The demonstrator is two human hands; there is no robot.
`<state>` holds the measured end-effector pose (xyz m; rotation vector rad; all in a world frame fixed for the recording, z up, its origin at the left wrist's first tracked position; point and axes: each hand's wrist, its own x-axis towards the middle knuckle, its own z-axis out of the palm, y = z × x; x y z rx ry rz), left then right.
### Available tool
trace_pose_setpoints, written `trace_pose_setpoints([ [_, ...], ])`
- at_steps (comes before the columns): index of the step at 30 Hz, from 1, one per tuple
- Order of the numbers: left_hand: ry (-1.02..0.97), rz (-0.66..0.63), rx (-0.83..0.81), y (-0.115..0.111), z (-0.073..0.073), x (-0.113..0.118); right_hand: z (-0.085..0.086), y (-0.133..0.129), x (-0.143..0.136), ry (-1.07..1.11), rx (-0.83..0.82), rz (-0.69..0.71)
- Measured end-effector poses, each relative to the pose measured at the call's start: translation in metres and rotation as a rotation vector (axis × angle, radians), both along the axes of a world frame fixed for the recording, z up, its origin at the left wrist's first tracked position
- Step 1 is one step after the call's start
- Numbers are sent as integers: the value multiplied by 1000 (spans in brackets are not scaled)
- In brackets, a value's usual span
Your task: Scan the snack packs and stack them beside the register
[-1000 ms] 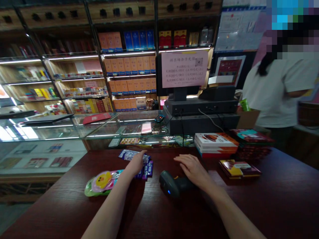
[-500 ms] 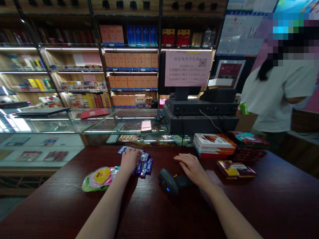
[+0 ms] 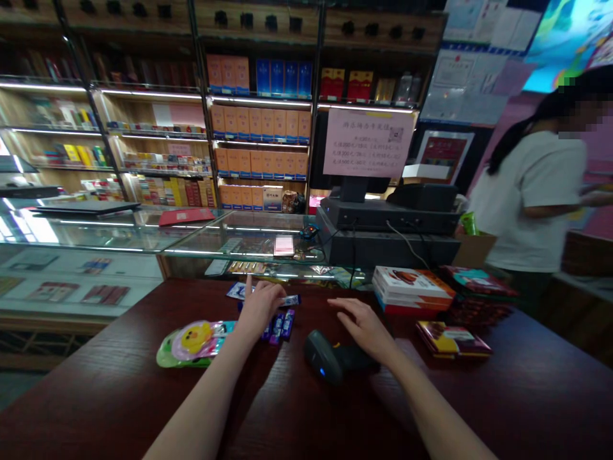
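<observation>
My left hand (image 3: 261, 308) is over a small group of purple-wrapped snack bars (image 3: 276, 328), one finger stretched away from the rest. Its other fingers close at one end of a separate purple-and-white bar (image 3: 292, 300); the hand partly hides their grip. Beneath it lies a blue-and-white wrapper (image 3: 236, 291). Left of the wrist are colourful flat packs (image 3: 194, 342), the top one with a yellow duck face. My right hand (image 3: 361, 322) is open, fingers extended, just above the handle of a black barcode scanner (image 3: 322, 354) with a blue light.
White-and-orange boxes (image 3: 412, 291) stand at the right, beside a stack of dark red packs (image 3: 479, 287) and yellow-and-brown packs (image 3: 453, 338). Behind the desk are a glass counter (image 3: 191, 239) and a monitor with a pink sign (image 3: 366, 144). A person in white (image 3: 531, 191) stands far right.
My left hand has shifted slightly right, one finger now raised. The bar by its fingertips has moved right and turned more level. My right hand stays near the scanner. The person's forearm now shows farther forward.
</observation>
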<state>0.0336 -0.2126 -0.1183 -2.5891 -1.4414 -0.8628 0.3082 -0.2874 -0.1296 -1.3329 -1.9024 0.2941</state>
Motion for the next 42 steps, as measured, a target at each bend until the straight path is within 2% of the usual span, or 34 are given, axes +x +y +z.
trace_pose_setpoints([
  [4, -104, -143, 64, -9, 2, 16, 14, 1, -12, 115, -42, 32],
  [8, -168, -262, 92, -17, -3, 32, 9, 4, -18, 208, -63, 16],
  [14, -187, -315, 95, -29, -4, 48, 5, 0, -18, 221, -8, -40],
  [21, -224, -313, 162, -33, -8, 54, 2, -2, -13, 432, -34, -103],
  [25, -214, -273, 175, -31, -7, 48, -2, 2, -2, 654, -64, -128],
  [30, -206, -210, 207, -22, -8, 36, -3, 4, 12, 801, -79, -157],
  [42, -190, -163, 266, -20, -4, 30, -1, 4, 19, 836, -71, -188],
])
